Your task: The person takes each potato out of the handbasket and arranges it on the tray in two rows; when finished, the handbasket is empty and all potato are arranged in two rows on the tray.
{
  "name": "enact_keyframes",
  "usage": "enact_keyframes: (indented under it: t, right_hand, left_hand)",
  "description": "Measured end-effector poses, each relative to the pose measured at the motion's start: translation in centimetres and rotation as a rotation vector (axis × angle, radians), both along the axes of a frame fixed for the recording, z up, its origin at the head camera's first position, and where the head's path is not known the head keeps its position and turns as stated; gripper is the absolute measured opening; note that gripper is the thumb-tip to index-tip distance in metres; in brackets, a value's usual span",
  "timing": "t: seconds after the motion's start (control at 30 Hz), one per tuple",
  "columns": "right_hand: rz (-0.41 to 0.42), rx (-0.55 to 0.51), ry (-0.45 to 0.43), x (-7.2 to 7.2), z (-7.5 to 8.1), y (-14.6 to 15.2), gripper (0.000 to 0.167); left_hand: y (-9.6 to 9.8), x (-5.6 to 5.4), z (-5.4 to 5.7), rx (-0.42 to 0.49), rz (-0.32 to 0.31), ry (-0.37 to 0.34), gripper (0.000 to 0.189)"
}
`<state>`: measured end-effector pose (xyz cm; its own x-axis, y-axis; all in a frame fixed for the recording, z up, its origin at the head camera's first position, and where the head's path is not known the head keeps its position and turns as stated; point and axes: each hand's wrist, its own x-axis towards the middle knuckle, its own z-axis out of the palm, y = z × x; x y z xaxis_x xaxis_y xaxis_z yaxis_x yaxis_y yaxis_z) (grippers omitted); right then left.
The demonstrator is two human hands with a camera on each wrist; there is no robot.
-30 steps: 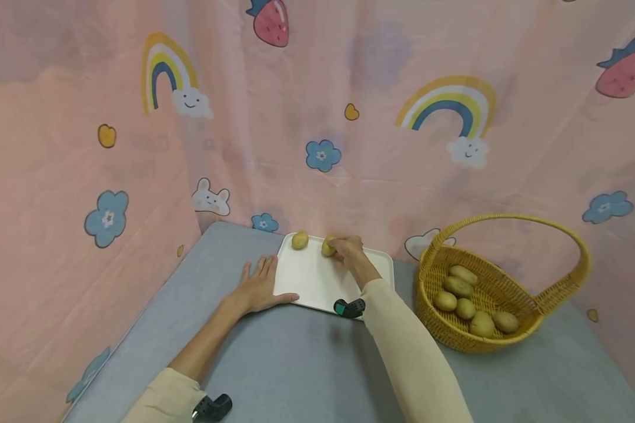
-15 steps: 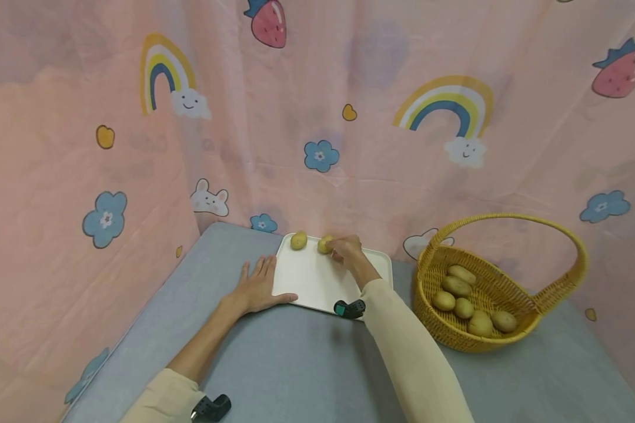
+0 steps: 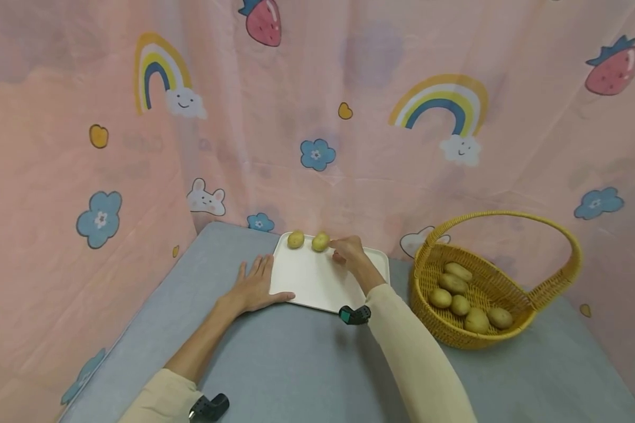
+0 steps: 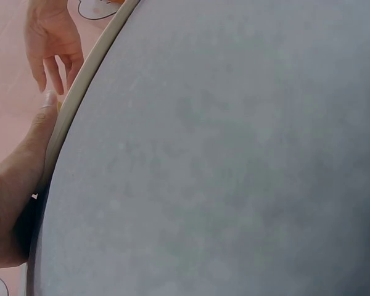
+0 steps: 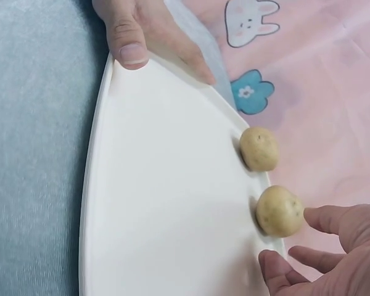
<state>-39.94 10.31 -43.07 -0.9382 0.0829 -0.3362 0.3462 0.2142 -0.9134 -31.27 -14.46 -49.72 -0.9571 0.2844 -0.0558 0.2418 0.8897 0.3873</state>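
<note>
Two yellowish potatoes sit along the far edge of a white tray [image 3: 309,282]. The left potato [image 3: 296,239] is near the tray's far left corner, and the right potato [image 3: 320,241] is a short gap beside it. My right hand [image 3: 351,254] is just right of that second potato. In the right wrist view its fingers [image 5: 324,217] are parted around the potato's near side without gripping it; whether a fingertip touches is hard to tell. Spread flat, my left hand [image 3: 255,288] rests at the tray's left edge, its thumb over the near left corner.
A yellow wicker basket [image 3: 508,343] with a tall handle stands on the right and holds several potatoes [image 3: 454,284]. Grey cloth covers the table [image 3: 286,364]. A pink patterned curtain [image 3: 254,141] hangs behind and to the left.
My right hand has let go of the second potato and drawn slightly right of it, leaving it on the tray. The left hand keeps its place. The head view has shifted slightly.
</note>
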Motion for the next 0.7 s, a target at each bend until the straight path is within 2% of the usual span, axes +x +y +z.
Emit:
enact_keyframes:
  t: [0.13,0.33,0.57,0.7]
  right_hand:
    - [0.050,0.019,0.028,0.7,0.5,0.8,0.045]
    - [0.216,0.092,0.078,2.6,1.3,3.2,0.048]
    - [0.313,0.121,0.070,5.3,2.9,5.7,0.046]
    - [0.359,0.139,0.094,6.8,4.0,6.6,0.045]
  left_hand:
    - [-0.1,0.1,0.1,0.002,-0.001,-0.002,0.121]
    - [-0.1,0.2,0.2,0.011,-0.003,-0.011,0.121]
    - [-0.1,0.1,0.0,0.015,-0.008,-0.001,0.120]
    - [-0.1,0.1,0.0,0.020,-0.012,0.002,0.119]
